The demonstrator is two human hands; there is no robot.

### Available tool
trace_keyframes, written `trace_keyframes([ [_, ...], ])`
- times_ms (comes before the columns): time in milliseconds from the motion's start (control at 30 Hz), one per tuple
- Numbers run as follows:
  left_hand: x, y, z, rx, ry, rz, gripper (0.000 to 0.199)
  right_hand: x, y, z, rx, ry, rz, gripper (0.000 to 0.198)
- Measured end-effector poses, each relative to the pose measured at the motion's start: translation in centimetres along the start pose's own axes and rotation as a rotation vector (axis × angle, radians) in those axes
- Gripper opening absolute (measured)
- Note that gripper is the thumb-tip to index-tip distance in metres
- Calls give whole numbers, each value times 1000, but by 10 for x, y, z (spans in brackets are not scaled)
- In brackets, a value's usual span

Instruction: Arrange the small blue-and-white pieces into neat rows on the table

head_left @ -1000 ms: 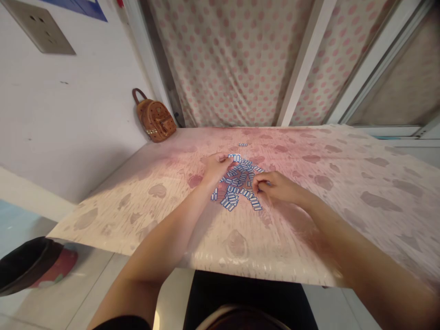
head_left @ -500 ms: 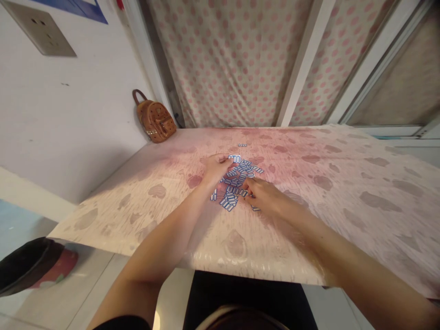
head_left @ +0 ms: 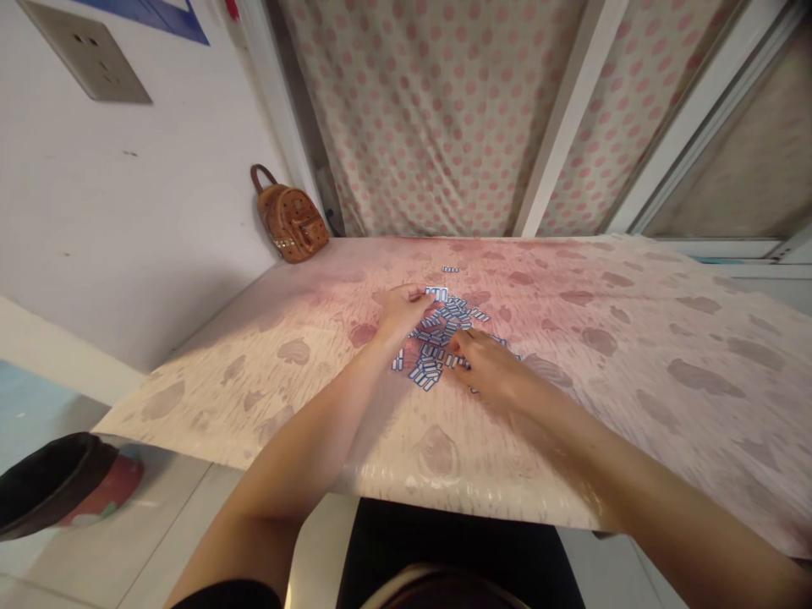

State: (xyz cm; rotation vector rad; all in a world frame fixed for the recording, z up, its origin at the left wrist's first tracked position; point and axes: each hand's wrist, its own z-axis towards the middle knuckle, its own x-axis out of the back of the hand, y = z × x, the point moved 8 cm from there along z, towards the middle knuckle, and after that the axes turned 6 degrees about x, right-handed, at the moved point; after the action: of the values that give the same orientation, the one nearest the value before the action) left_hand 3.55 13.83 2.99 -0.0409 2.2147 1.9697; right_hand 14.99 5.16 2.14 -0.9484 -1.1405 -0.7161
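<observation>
A loose heap of small flat blue-and-white pieces, each marked with white bars, lies on the table. At the heap's far left edge my left hand is closed, pinching a blue-and-white piece between thumb and fingers. My right hand is over the near right side of the heap with its fingers curled down. Its fingertips are beside a barred piece; whether they grip it is hidden. One separate barred piece lies beyond the heap.
A patterned cloth covers the table. A small brown backpack stands at the far left corner by the wall. Behind the table hangs a dotted curtain. A dark-rimmed bin is on the floor at left.
The view has shifted slightly. My right hand has moved a little within the heap, uncovering pieces to its right. My left hand keeps its pinch in about the same place.
</observation>
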Motion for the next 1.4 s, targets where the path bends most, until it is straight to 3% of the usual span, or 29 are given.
trace_keyframes([
  [200, 0, 0, 0, 3, -3, 0, 9, 0, 8, 0, 90, 94, 125, 4],
  [333, -4, -3, -1, 1, -58, 12, 7, 16, 16, 4, 110, 237, 250, 15],
  [433, -12, -5, -6, 5, -119, 13, 13, 35, 29, 2, 38, 364, 394, 18],
  [533, -20, -6, -13, 28, -161, 19, 22, 44, 42, -4, -81, 382, 498, 17],
  [767, -37, -6, -22, 12, -267, 71, 27, 60, 50, -12, -137, 451, 364, 23],
  [1033, -34, -4, -23, -15, -241, 108, 22, 71, 53, -15, -114, 476, 240, 23],
  [1400, -46, -7, -26, -14, -364, 190, 22, 71, 55, -14, -168, 451, 223, 20],
])
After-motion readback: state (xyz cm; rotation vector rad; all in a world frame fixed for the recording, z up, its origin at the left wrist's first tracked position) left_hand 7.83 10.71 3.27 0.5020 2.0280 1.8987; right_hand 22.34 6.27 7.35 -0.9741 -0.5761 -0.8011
